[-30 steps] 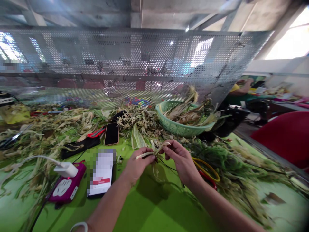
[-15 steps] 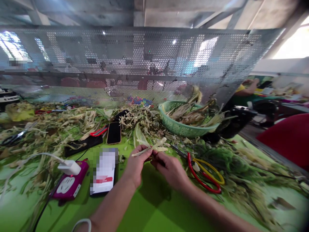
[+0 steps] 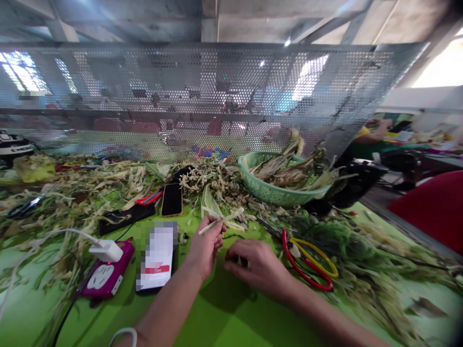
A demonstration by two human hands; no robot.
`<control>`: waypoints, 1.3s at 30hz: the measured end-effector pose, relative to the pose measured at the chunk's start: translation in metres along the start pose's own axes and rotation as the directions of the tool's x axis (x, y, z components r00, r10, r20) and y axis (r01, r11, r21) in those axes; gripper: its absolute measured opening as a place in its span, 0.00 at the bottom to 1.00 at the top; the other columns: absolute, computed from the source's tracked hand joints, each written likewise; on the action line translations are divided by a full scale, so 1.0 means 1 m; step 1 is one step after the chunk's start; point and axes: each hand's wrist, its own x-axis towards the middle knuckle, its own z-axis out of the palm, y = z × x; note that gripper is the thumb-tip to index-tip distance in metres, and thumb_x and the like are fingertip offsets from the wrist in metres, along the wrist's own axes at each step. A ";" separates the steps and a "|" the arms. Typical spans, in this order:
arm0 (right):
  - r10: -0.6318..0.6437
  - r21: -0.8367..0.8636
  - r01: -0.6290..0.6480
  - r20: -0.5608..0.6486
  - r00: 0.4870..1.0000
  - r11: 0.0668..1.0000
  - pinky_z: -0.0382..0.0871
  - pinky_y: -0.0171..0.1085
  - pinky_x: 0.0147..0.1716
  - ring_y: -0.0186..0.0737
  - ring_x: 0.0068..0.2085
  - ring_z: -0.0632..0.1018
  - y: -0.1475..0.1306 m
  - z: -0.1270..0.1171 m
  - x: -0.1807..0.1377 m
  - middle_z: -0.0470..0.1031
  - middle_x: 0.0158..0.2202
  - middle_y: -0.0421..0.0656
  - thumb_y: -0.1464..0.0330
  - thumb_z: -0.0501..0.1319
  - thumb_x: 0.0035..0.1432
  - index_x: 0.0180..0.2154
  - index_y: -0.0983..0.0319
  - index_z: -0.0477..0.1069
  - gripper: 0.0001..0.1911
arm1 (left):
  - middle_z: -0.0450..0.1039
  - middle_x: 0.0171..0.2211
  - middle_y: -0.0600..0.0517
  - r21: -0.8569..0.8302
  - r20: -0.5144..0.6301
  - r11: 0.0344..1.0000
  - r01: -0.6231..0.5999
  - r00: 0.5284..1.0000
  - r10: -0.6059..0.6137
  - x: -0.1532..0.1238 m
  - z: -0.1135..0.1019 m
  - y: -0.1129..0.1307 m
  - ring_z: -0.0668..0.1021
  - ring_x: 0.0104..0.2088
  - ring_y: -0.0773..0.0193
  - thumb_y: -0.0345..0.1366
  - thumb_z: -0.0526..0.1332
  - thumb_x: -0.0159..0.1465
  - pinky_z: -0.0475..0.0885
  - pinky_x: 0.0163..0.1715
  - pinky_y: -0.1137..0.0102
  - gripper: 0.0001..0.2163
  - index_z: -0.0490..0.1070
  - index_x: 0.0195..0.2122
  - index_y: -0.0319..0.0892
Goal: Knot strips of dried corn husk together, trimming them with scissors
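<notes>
1. The left hand [image 3: 204, 246] is pinching a pale, narrow strip of dried leaf [image 3: 221, 221] between thumb and fingertips, its grip closed on the lower end. The strip is slanting up and to the right above the bright green tabletop [image 3: 224, 313], with its free end pointing toward the heap of dried leaf scraps [image 3: 213, 180].
2. The right hand [image 3: 253, 262] is hovering low over the tabletop just right of the left hand, with its fingers curling inward. Whether it is gripping anything cannot be told.
3. A bare band of green tabletop is lying under and in front of both hands, running toward the near edge, and only the two forearms are crossing it.
4. On the left, a black smartphone with a blurred screen [image 3: 158, 258] is lying just beside the left wrist. A magenta power strip [image 3: 103, 279] carrying a white charger plug [image 3: 105, 250] is sitting farther out.
5. On the right, scissors with red and yellow loop handles [image 3: 320, 252] are lying just beside the right hand, and a tangle of green twine [image 3: 336, 238] is crowding the space beyond them.
6. At the back, a light green plastic basket [image 3: 267, 193] full of husks is standing well apart from the hands. A grey perforated metal screen [image 3: 181, 96] is closing off the table's far edge.
7. Half a second ago both hands were meeting at the strip. Now the right hand has dropped away toward the tabletop, leaving the left hand alone on the strip.
</notes>
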 end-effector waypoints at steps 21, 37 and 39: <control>0.510 0.836 -0.163 -0.154 0.846 0.523 0.63 0.33 0.28 0.35 0.31 0.73 0.012 -0.017 0.009 0.74 0.32 0.41 0.66 0.68 0.48 0.44 0.61 0.70 0.20 | 0.69 0.25 0.56 0.211 0.179 0.975 0.071 0.978 -0.110 -0.007 0.003 -0.004 0.59 0.19 0.76 0.40 0.64 0.56 0.49 0.20 0.77 0.11 0.65 0.34 0.41; -0.005 0.237 0.047 -0.175 0.985 0.970 0.70 0.37 0.39 0.40 0.39 0.76 -0.002 -0.019 0.000 0.75 0.36 0.44 0.75 0.59 0.55 0.34 0.59 0.76 0.08 | 0.72 0.28 0.54 0.086 0.073 0.994 0.070 0.994 -0.076 -0.004 0.001 -0.004 0.68 0.23 0.74 0.38 0.66 0.54 0.57 0.23 0.77 0.12 0.65 0.33 0.41; 0.012 0.278 0.045 -0.201 0.980 0.959 0.70 0.37 0.41 0.41 0.43 0.75 -0.001 -0.021 0.001 0.74 0.41 0.45 0.75 0.58 0.56 0.37 0.58 0.75 0.10 | 0.69 0.25 0.56 0.086 0.079 0.995 0.052 0.995 -0.059 -0.003 0.001 -0.004 0.65 0.21 0.75 0.39 0.66 0.54 0.54 0.22 0.77 0.11 0.65 0.32 0.41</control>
